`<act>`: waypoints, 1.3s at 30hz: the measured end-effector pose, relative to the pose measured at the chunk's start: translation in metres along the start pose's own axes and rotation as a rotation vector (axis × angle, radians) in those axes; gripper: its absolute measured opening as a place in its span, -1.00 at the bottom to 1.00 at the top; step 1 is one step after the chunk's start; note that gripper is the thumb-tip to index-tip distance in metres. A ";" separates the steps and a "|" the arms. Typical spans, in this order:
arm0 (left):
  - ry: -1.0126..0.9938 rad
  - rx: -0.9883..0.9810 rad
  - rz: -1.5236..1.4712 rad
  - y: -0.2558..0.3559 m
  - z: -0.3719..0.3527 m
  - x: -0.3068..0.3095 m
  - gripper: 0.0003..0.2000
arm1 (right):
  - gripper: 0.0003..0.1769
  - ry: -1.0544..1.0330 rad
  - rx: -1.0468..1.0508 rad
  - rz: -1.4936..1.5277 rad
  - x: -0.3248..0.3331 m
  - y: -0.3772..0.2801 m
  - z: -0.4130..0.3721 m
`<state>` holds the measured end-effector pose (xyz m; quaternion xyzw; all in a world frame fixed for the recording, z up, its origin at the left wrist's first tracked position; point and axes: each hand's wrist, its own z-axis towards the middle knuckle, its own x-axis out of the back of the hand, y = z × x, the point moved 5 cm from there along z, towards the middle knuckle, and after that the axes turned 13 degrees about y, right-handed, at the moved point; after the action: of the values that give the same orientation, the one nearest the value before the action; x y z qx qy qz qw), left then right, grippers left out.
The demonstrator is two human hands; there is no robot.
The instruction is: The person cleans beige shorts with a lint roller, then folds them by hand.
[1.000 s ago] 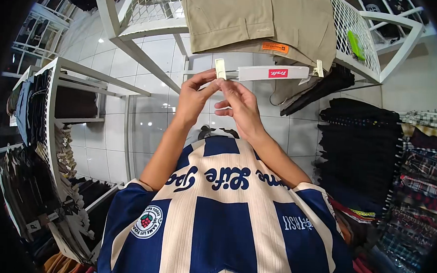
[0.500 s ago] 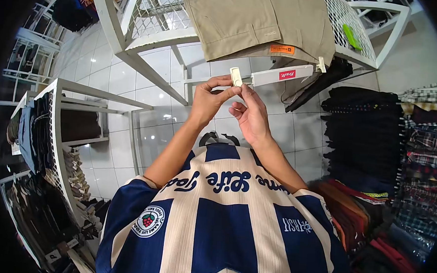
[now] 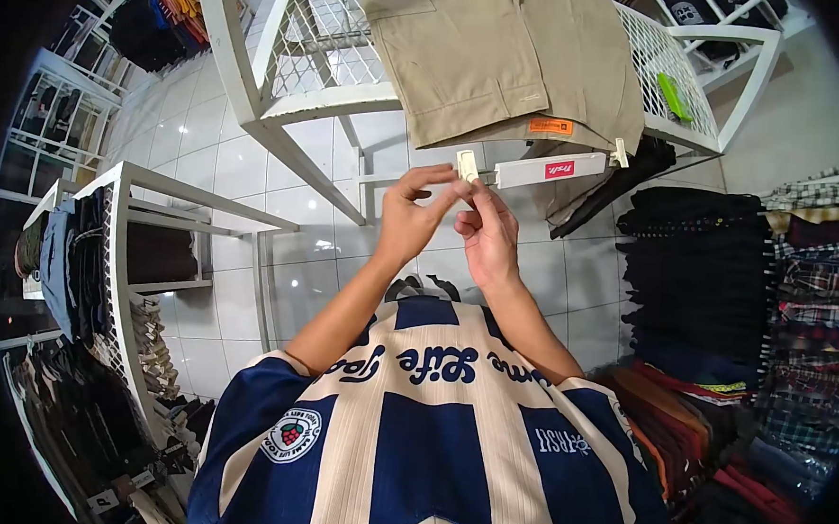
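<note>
Khaki trousers (image 3: 487, 66) lie over the white mesh rack, with an orange label at the waistband. Below the waistband is a white hanger bar (image 3: 550, 170) with a red label. Its right clip (image 3: 621, 153) is at the trousers' edge. The cream left clip (image 3: 467, 165) stands between my hands. My left hand (image 3: 411, 214) pinches the clip's lower part from the left, with thumb and fingers closed. From the right, my right hand (image 3: 490, 239) holds the same clip by its fingertips, the other fingers curled.
White racks with mesh shelves (image 3: 327, 44) stand ahead and at the left, holding folded and hanging clothes. A green object (image 3: 675, 97) lies on the mesh at the right. Dark folded clothes (image 3: 690, 267) and plaid shirts (image 3: 820, 311) are stacked at the right.
The hands, clip and hanger bar appear slightly lower and further right. The trousers and rack have also shifted down in view. The left hand's fingers have moved lower on the clip.
</note>
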<state>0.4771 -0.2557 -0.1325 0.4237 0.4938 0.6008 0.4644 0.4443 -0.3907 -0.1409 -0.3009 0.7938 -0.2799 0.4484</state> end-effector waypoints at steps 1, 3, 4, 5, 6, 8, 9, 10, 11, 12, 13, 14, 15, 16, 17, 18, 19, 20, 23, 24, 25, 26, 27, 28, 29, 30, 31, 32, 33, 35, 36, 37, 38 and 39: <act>0.103 0.149 -0.049 -0.008 0.005 0.008 -0.64 | -0.72 0.017 0.042 -0.047 -0.002 0.000 0.002; 0.302 0.371 -0.204 -0.011 0.013 0.018 -0.58 | -0.71 0.057 0.057 -0.069 -0.004 0.003 0.004; 0.301 0.369 -0.204 -0.004 0.021 0.018 -0.58 | -0.70 0.100 0.070 -0.091 -0.003 0.003 0.006; 0.268 0.426 -0.205 -0.002 0.029 0.017 -0.57 | -0.70 0.100 0.071 -0.089 -0.003 0.005 0.007; 0.235 0.484 -0.207 -0.003 0.035 0.015 -0.55 | -0.70 0.117 0.071 -0.097 -0.002 0.006 0.008; 0.186 0.473 -0.237 -0.002 0.044 0.011 -0.60 | -0.71 0.132 0.074 -0.104 -0.001 0.010 0.012; 0.128 0.447 -0.220 -0.002 0.047 0.007 -0.63 | -0.71 0.132 0.076 -0.100 -0.002 0.011 0.015; 0.070 0.421 -0.202 0.000 0.048 0.002 -0.65 | -0.71 0.132 0.077 -0.098 -0.002 0.011 0.017; 0.086 0.457 -0.226 0.000 0.048 0.003 -0.70 | -0.71 0.133 0.079 -0.095 -0.002 0.011 0.019; 0.083 0.456 -0.224 0.001 0.048 0.003 -0.70 | -0.72 0.126 0.094 -0.095 -0.004 0.010 0.020; 0.080 0.473 -0.220 0.001 0.047 0.003 -0.71 | -0.72 0.119 0.108 -0.094 -0.005 0.010 0.022; 0.078 0.490 -0.215 0.000 0.047 0.004 -0.73 | -0.72 0.120 0.108 -0.091 -0.005 0.010 0.022; 0.078 0.490 -0.213 0.000 0.048 0.005 -0.73 | -0.73 0.127 0.103 -0.093 -0.004 0.011 0.023; 0.068 0.498 -0.221 -0.001 0.048 0.005 -0.74 | -0.74 0.134 0.096 -0.096 -0.004 0.012 0.023; 0.058 0.508 -0.230 -0.002 0.047 0.005 -0.75 | -0.74 0.135 0.094 -0.097 -0.003 0.013 0.023; 0.058 0.509 -0.230 -0.002 0.047 0.006 -0.75 | -0.74 0.141 0.096 -0.086 -0.004 0.013 0.022; 0.052 0.498 -0.225 -0.002 0.047 0.006 -0.75 | -0.75 0.146 0.099 -0.075 -0.005 0.012 0.022; 0.044 0.487 -0.219 -0.002 0.048 0.006 -0.75 | -0.75 0.145 0.099 -0.073 -0.007 0.011 0.021; 0.016 0.534 -0.230 -0.004 0.048 0.006 -0.77 | -0.75 0.118 0.126 -0.052 -0.013 0.008 0.020; 0.014 0.534 -0.230 -0.004 0.047 0.006 -0.77 | -0.76 0.125 0.128 -0.060 -0.014 0.008 0.023; 0.016 0.543 -0.242 -0.003 0.047 0.005 -0.78 | -0.76 0.130 0.131 -0.068 -0.015 0.009 0.025; 0.019 0.552 -0.255 -0.002 0.046 0.005 -0.79 | -0.76 0.127 0.131 -0.068 -0.016 0.008 0.025; 0.021 0.550 -0.256 -0.001 0.046 0.006 -0.79 | -0.76 0.128 0.129 -0.065 -0.017 0.008 0.025; 0.018 0.551 -0.241 0.000 0.046 0.007 -0.80 | -0.77 0.129 0.128 -0.064 -0.018 0.006 0.025; 0.016 0.553 -0.227 0.000 0.046 0.007 -0.81 | -0.77 0.128 0.129 -0.066 -0.019 0.005 0.026; 0.018 0.553 -0.229 -0.001 0.045 0.007 -0.81 | -0.77 0.126 0.133 -0.057 -0.020 0.004 0.027; 0.021 0.551 -0.238 -0.004 0.044 0.006 -0.82 | -0.77 0.123 0.135 -0.046 -0.022 0.004 0.027; 0.023 0.550 -0.246 -0.005 0.044 0.006 -0.82 | -0.77 0.122 0.134 -0.046 -0.024 0.004 0.028; 0.023 0.549 -0.245 -0.005 0.044 0.007 -0.82 | -0.76 0.137 0.132 -0.060 -0.025 0.002 0.029; -0.021 0.591 -0.261 -0.006 0.044 0.006 -0.82 | -0.74 0.153 0.132 -0.074 -0.025 0.001 0.030; -0.022 0.590 -0.261 -0.007 0.045 0.007 -0.82 | -0.73 0.148 0.134 -0.088 -0.025 0.002 0.030; -0.045 0.615 -0.294 -0.011 0.044 0.006 -0.81 | -0.71 0.143 0.134 -0.102 -0.025 0.002 0.030; -0.068 0.640 -0.326 -0.013 0.043 0.005 -0.80 | -0.71 0.147 0.134 -0.099 -0.023 0.002 0.029; -0.074 0.643 -0.325 -0.009 0.042 0.002 -0.80 | -0.65 0.103 0.085 -0.101 -0.021 0.003 0.027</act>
<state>0.5184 -0.2443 -0.1353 0.4857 0.7012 0.3174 0.4144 0.4766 -0.3783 -0.1432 -0.3066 0.7869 -0.3507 0.4048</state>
